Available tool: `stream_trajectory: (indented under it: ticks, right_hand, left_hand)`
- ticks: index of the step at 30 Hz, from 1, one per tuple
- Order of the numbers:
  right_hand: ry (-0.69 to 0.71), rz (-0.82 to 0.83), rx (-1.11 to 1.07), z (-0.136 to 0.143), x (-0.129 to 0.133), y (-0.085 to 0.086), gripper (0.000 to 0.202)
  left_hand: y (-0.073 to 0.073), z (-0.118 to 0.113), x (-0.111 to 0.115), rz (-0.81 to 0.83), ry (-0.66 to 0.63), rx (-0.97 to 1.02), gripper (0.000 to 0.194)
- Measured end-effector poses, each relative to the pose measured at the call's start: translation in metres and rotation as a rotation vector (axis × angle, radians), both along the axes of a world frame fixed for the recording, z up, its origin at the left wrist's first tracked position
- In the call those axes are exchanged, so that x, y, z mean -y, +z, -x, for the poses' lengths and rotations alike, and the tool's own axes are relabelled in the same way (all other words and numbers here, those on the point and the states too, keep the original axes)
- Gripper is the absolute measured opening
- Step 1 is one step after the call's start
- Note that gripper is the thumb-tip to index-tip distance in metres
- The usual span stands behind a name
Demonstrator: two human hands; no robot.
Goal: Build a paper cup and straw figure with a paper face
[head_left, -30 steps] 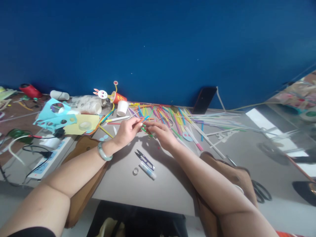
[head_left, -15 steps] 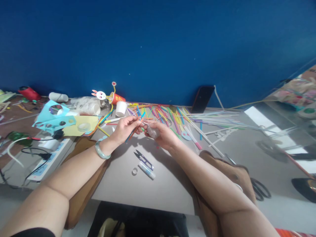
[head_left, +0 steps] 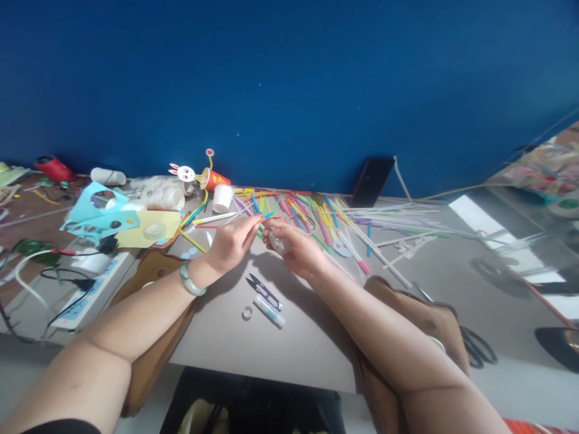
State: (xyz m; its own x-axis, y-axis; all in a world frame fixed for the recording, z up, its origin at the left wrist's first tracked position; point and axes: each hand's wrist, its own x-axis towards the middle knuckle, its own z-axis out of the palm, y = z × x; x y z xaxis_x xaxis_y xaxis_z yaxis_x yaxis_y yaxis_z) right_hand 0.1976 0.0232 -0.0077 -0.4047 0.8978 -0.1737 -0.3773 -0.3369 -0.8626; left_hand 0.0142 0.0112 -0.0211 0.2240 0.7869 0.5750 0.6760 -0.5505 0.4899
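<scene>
My left hand (head_left: 230, 242), with a bracelet at the wrist, is closed in a pinch by the thin coloured pipe cleaners (head_left: 269, 215); blue and orange ends show at the fingertips. Fingertip to fingertip with it is my right hand (head_left: 298, 246), curled around a small translucent roundish thing (head_left: 279, 243) that looks like a roll of clear tape. Fingers partly hide the pipe cleaners. Below the hands lie dark thread snips (head_left: 266, 292), a glue stick (head_left: 269, 312) and a small ring-shaped piece (head_left: 246, 313).
Many coloured pipe cleaners (head_left: 323, 220) spread along the blue wall (head_left: 289, 90). At the back left are a white paper cup (head_left: 223, 199), a red cup (head_left: 217, 179) with a rabbit face (head_left: 185, 174), and cut blue foam (head_left: 97, 211). A phone (head_left: 373, 181) leans on the wall; a power strip (head_left: 90, 295) lies left.
My left hand has turned over, its back now facing up, and its fingertips have moved right against my right hand. The pipe cleaner ends that pointed down below it no longer show.
</scene>
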Motion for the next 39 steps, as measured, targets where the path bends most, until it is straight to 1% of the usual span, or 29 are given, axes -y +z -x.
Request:
stream_trajectory:
  ticks: [2, 7, 10, 13, 16, 18, 20, 21, 22, 24, 26, 27, 29, 31, 33, 36, 39]
  right_hand:
    - [-0.027, -0.006, 0.012, 0.001, 0.003, 0.0, 0.024]
    - [-0.115, 0.001, 0.043, 0.007, 0.009, -0.004, 0.024]
    - [-0.153, -0.03, 0.054, 0.009, 0.01, -0.007, 0.02]
    - [-0.192, -0.06, 0.056, 0.009, 0.009, -0.008, 0.02]
    - [-0.23, -0.057, 0.083, 0.006, 0.006, -0.009, 0.024]
    - [-0.254, -0.07, 0.093, 0.003, 0.003, -0.009, 0.026]
    - [-0.257, -0.099, 0.09, 0.0, -0.001, -0.008, 0.027]
    - [-0.237, -0.11, 0.083, -0.001, -0.002, -0.007, 0.029]
    - [-0.201, -0.117, 0.071, -0.001, -0.003, -0.005, 0.03]
    - [-0.1, -0.122, 0.041, -0.002, -0.004, -0.002, 0.032]
    - [-0.013, -0.126, 0.017, -0.003, -0.004, -0.001, 0.033]
    - [0.008, -0.128, 0.015, -0.003, -0.004, 0.0, 0.032]
    - [-0.004, -0.129, 0.037, -0.004, -0.004, -0.002, 0.031]
    - [-0.067, -0.149, 0.078, -0.004, -0.006, -0.004, 0.033]
    - [-0.119, -0.18, 0.112, -0.005, -0.008, -0.006, 0.035]
    - [-0.113, -0.209, 0.149, -0.005, -0.009, -0.008, 0.035]
    - [-0.12, -0.233, 0.202, -0.004, -0.007, -0.009, 0.028]
  left_hand:
    - [-0.003, -0.001, 0.0, -0.028, 0.021, -0.07, 0.033]
    - [-0.009, -0.007, 0.001, -0.087, 0.075, -0.176, 0.036]
    - [-0.013, -0.011, 0.004, -0.124, 0.089, -0.276, 0.039]
    - [-0.016, -0.016, 0.006, -0.137, 0.074, -0.345, 0.043]
    - [-0.018, -0.021, 0.008, -0.117, 0.011, -0.321, 0.045]
    - [-0.017, -0.022, 0.009, -0.087, -0.071, -0.22, 0.046]
    - [-0.015, -0.023, 0.008, -0.025, -0.139, -0.024, 0.045]
    - [-0.014, -0.024, 0.007, 0.04, -0.16, 0.104, 0.043]
    - [-0.013, -0.024, 0.006, 0.133, -0.177, 0.242, 0.042]
    - [-0.01, -0.023, 0.003, 0.378, -0.227, 0.514, 0.044]
    - [-0.009, -0.023, 0.0, 0.608, -0.301, 0.719, 0.051]
    - [-0.008, -0.022, -0.001, 0.681, -0.334, 0.786, 0.052]
    - [-0.006, -0.02, -0.003, 0.755, -0.371, 0.854, 0.047]
    - [-0.004, -0.018, -0.004, 0.778, -0.38, 0.867, 0.038]
    - [-0.002, -0.017, -0.004, 0.781, -0.375, 0.868, 0.033]
    - [0.0, -0.018, -0.002, 0.765, -0.324, 0.889, 0.035]
    - [0.0, -0.021, 0.001, 0.75, -0.249, 0.9, 0.04]
